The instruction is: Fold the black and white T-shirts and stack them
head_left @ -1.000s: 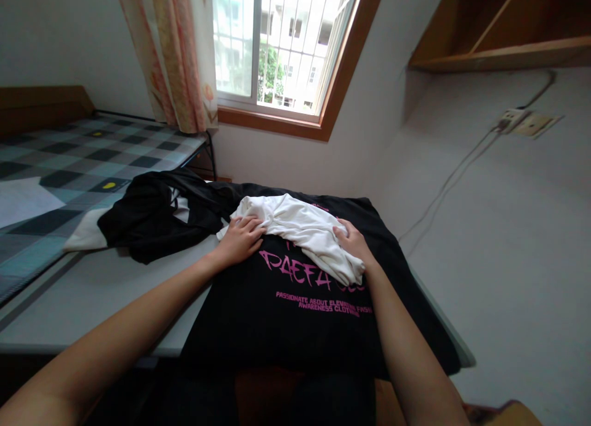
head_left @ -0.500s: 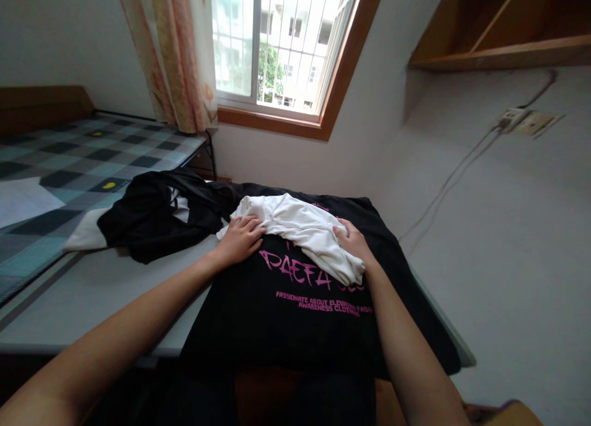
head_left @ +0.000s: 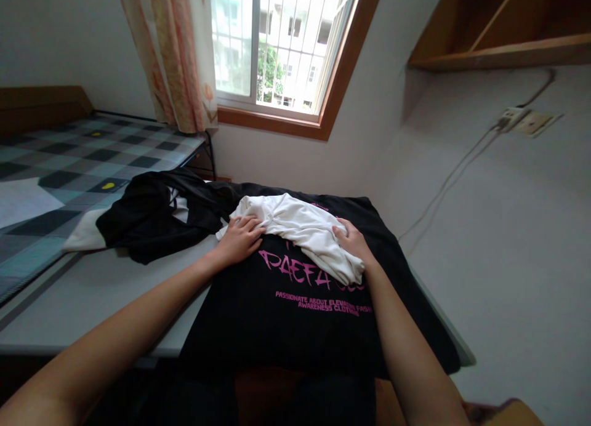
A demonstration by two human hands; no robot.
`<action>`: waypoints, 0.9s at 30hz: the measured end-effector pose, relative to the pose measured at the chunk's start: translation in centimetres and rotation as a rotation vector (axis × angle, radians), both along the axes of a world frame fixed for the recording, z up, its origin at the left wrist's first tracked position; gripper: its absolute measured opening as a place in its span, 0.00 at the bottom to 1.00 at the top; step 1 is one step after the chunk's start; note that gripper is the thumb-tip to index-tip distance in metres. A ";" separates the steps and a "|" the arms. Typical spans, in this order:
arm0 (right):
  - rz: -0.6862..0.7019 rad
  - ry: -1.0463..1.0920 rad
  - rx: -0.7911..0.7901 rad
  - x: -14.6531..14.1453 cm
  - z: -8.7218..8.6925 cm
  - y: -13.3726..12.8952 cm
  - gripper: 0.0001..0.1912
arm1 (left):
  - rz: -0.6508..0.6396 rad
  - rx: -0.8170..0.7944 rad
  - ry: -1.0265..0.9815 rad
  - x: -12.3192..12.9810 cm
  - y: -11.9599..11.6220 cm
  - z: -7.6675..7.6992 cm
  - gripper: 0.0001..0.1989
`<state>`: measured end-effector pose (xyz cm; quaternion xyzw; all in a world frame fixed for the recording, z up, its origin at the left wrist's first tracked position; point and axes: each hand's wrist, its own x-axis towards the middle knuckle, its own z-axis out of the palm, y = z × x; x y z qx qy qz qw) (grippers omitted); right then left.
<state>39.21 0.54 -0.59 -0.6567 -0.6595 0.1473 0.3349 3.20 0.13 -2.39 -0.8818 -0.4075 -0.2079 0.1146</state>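
Note:
A bunched white cloth (head_left: 295,220) lies across a black garment (head_left: 286,340) with pink lettering, which is spread over the table and hangs past its front edge. My left hand (head_left: 241,238) rests on the left end of the white cloth, palm down with its fingers somewhat spread. At the cloth's right part, my right hand (head_left: 353,238) grips the fabric between thumb and fingers; some of its fingers are hidden.
Left of the hands a crumpled black and white garment (head_left: 157,217) lies on the white table (head_left: 101,303). Beyond it stands a bed with a checked mattress (head_left: 138,143) and a paper (head_left: 25,201). A wall and cables are at right; a shelf (head_left: 498,58) hangs above.

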 end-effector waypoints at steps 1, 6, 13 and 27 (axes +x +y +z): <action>0.001 -0.002 -0.002 0.0 0.0 0.0 0.27 | 0.000 0.002 0.000 0.0 0.0 0.0 0.13; 0.010 -0.005 -0.001 0.0 0.0 0.0 0.28 | -0.004 -0.006 -0.017 0.0 -0.1 0.0 0.13; 0.019 -0.001 0.022 0.1 -0.3 0.2 0.27 | 0.006 -0.011 0.002 0.0 -0.1 0.0 0.13; 0.010 -0.008 0.013 0.1 -0.1 0.1 0.27 | -0.008 -0.003 -0.003 -0.1 -0.1 0.1 0.14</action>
